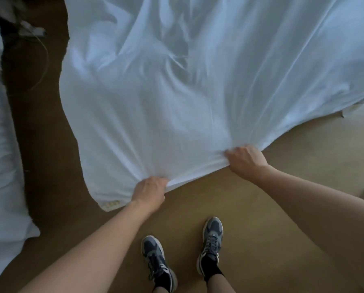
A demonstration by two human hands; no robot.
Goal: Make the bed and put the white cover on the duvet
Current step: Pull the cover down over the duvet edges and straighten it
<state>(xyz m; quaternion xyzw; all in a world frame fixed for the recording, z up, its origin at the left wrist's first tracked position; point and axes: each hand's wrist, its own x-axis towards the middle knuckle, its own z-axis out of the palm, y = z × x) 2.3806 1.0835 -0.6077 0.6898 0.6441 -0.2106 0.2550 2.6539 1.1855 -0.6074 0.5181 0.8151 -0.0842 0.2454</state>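
Two hands on the white cover (pixel 176 92): my left hand (pixel 150 192) and right hand (pixel 247 160) are each clamping a fistful of its near hem, fingers curled tight round the cloth, near one another. The cover is fanning out ahead of me and lifting clear of the floor (pixel 261 197) at my end. I can't tell what's lying under the far part. The near-left corner with the tan label (pixel 111 205) is dangling loose just beside the left hand.

Risks, as I'm judging them:
- I'm gripping mid-hem, not corners, so a pull or shake is likely skewing the cloth and leaving the corners trailing.
- The bunched grip is pressing creases in.
- The loose corner is sagging toward the carpet and could drag or end up under my shoes (pixel 158 263).

Around: white bedding (pixel 1 166) is lying at the left edge, across a strip of dark floor from the cover. It may be the duvet, can't confirm. A cable (pixel 43 58) is looping on that dark floor top left, near the cover's left edge. That's a snag or trip hazard if I'm stepping that way.
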